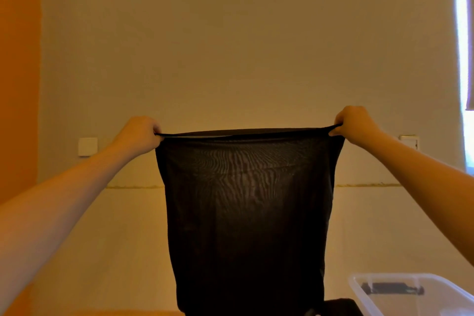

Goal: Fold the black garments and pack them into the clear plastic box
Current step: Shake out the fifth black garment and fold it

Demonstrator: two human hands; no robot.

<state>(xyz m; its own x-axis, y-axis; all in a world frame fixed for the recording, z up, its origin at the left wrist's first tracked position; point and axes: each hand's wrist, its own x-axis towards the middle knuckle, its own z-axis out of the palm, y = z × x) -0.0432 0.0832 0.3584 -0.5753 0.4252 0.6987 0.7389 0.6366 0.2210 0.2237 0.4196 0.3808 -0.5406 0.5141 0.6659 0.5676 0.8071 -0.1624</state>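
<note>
A thin, see-through black garment [247,218] hangs stretched in front of me, held up by its top edge. My left hand [138,136] grips the top left corner and my right hand [355,124] grips the top right corner, both fists closed on the fabric. The garment falls straight down past the bottom of the frame. The clear plastic box [415,295] sits at the lower right, with a dark handle on its far wall. Another dark piece of cloth [338,306] lies just left of the box, partly hidden by the hanging garment.
A plain wall fills the background, with a white switch plate [87,146] on the left and another plate [410,141] on the right. A bright window strip [461,59] runs down the far right. An orange surface [19,72] borders the left.
</note>
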